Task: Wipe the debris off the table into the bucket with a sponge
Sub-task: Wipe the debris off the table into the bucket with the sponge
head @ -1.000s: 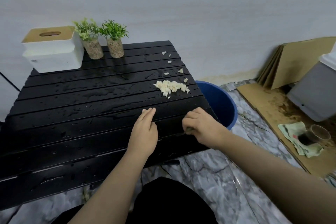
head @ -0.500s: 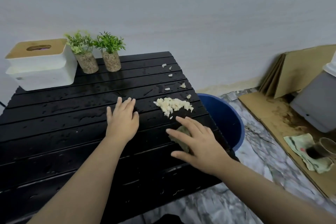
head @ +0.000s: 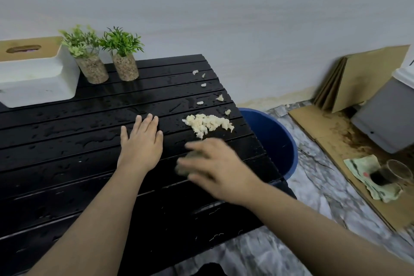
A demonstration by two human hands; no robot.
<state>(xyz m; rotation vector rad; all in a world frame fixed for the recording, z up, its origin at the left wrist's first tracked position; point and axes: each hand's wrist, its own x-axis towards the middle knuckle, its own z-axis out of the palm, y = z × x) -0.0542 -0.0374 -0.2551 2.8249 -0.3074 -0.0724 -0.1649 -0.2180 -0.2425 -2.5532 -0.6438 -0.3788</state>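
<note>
A pile of pale debris (head: 207,124) lies near the right edge of the wet black slatted table (head: 67,141), with a few loose crumbs (head: 202,84) further back. A blue bucket (head: 276,139) stands on the floor just beyond that edge. My right hand (head: 216,167), blurred by motion, presses on a greenish sponge (head: 190,159) just in front of the pile; most of the sponge is hidden under the fingers. My left hand (head: 141,141) rests flat on the table, fingers together, left of the pile.
Two small potted plants (head: 122,56) and a white tissue box (head: 33,74) stand at the table's back left. On the floor at the right are cardboard sheets (head: 358,69), a grey bin (head: 389,114), and a glass cup (head: 389,172) on a cloth.
My left hand slid forward and flattened on the table. My right hand with the sponge moved up from the front edge to just in front of the debris pile.
</note>
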